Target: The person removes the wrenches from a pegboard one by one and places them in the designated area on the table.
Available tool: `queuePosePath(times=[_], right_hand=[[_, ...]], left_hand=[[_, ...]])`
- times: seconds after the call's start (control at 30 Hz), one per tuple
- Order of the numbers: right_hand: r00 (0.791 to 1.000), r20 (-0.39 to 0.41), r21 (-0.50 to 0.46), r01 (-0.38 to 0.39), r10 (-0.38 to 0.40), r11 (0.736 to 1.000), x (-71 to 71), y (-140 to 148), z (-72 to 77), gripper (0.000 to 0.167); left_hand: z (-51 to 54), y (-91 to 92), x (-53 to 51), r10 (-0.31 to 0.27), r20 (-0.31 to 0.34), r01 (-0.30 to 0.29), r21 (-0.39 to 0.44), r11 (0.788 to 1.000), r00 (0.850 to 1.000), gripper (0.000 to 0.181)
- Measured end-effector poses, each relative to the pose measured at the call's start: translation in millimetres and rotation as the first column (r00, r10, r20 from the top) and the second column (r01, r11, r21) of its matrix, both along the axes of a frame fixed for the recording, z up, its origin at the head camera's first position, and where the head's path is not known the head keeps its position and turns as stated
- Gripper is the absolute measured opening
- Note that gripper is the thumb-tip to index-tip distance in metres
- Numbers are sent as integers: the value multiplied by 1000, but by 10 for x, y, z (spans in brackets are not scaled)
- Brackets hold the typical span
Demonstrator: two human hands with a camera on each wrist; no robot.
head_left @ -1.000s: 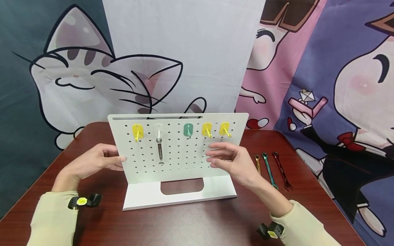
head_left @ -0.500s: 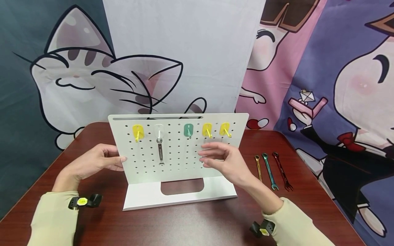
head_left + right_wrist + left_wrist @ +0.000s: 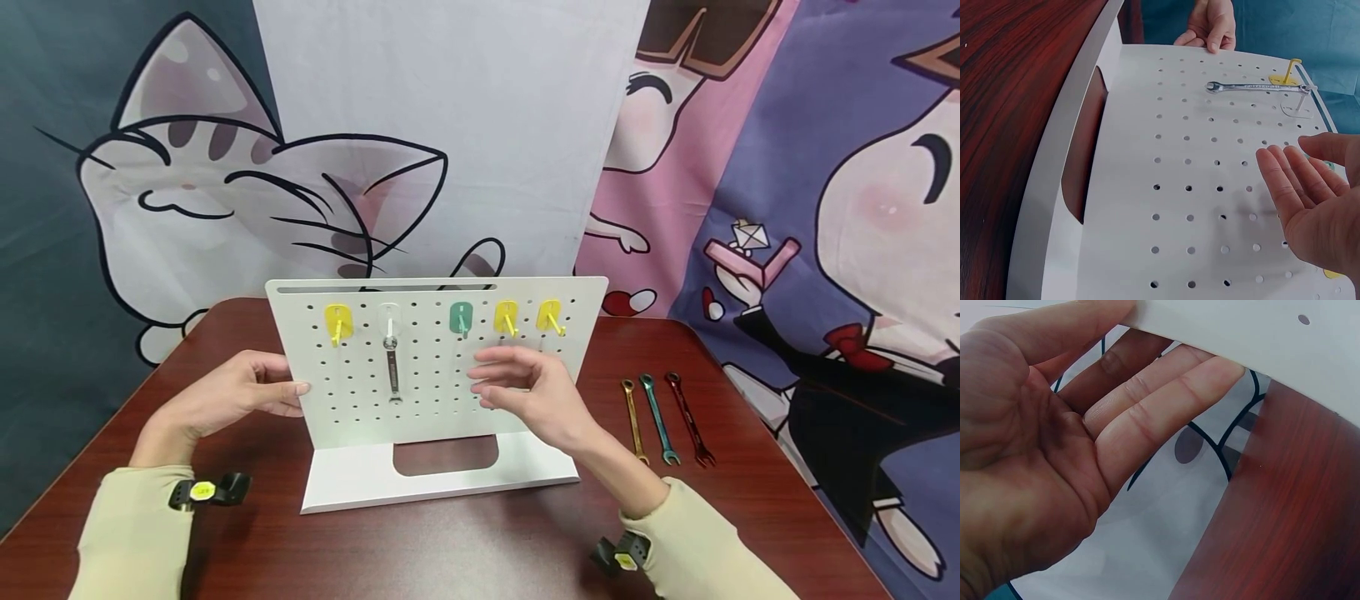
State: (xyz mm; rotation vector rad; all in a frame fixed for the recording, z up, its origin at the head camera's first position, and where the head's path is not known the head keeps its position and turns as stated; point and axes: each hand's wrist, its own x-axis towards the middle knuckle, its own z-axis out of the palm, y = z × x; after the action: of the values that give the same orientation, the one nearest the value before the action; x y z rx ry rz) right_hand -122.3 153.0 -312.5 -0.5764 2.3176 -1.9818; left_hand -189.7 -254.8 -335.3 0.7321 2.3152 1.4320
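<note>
A white pegboard (image 3: 360,475) stands on the table, tilted back on its base. My left hand (image 3: 225,400) pinches its left edge, thumb on the front face and fingers behind, as the left wrist view confirms. From a clear hook (image 3: 389,315) hangs a silver wrench (image 3: 393,372), its ring end up. Before the right half of the board hovers my right hand (image 3: 536,396), fingers loosely extended and holding nothing. A green hook (image 3: 461,318) sits above it, between the clear hook and two yellow hooks (image 3: 506,317). Another yellow hook (image 3: 338,322) is at the far left.
Right of the board, a gold wrench (image 3: 633,421), a teal wrench (image 3: 660,421) and a red wrench (image 3: 690,421) lie side by side on the dark red table (image 3: 420,558). Behind the table hangs a printed cartoon cloth (image 3: 465,125).
My right hand has moved left across the front of the board, uncovering more of the gold wrench. My left hand stays at the board's edge, and the silver wrench hangs as before.
</note>
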Motion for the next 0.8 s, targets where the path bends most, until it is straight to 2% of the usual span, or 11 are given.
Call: queuePosePath(times=[0.63,0.8], right_hand=[[999,9,-50,-39,40,998,-81,-219,-26,42],[999,-5,-35,-48,48,998,-99,-277,-25,40]], left_hand=[[11,-2,-8,-16,10,16,17,1000,1000,42],[9,-5,-6,-16,14,16,18,1000,1000,42]])
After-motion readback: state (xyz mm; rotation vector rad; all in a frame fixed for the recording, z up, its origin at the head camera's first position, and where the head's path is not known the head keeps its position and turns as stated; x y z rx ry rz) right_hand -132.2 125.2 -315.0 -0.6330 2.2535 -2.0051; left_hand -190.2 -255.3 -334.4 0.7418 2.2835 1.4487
